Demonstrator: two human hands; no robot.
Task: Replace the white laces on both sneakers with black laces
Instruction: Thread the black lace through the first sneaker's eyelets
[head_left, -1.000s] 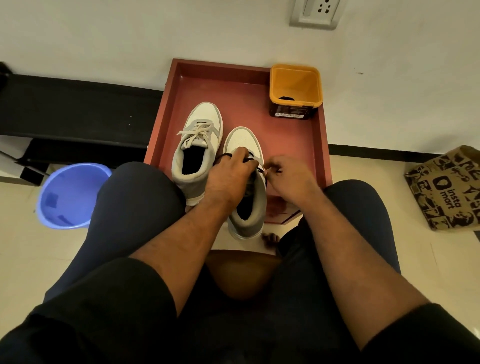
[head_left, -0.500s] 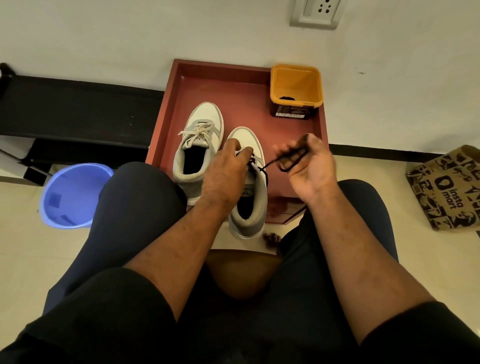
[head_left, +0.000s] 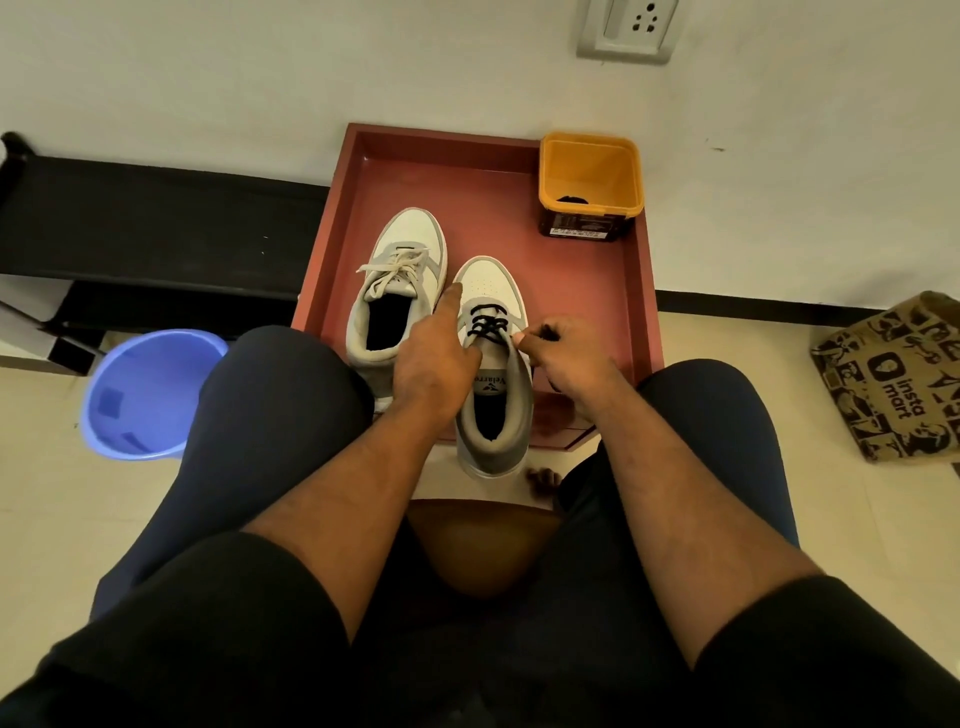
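Note:
Two white-and-grey sneakers stand on a red tray. The left sneaker carries white laces, loosely tied. The right sneaker has a black lace crossed through its lower eyelets. My left hand rests against that sneaker's left side, with the thumb stretched along the toe. My right hand is at the sneaker's right edge, fingers curled, pinching the black lace end by the eyelets.
An orange tub with something black inside stands at the tray's back right corner. A blue bucket sits on the floor at left, a printed paper bag at right. A black shelf runs along the wall.
My right hand, which had pulled the black lace up and to the right, has come back down to the sneaker's eyelets. My left hand has slid to the sneaker's side, uncovering the lacing.

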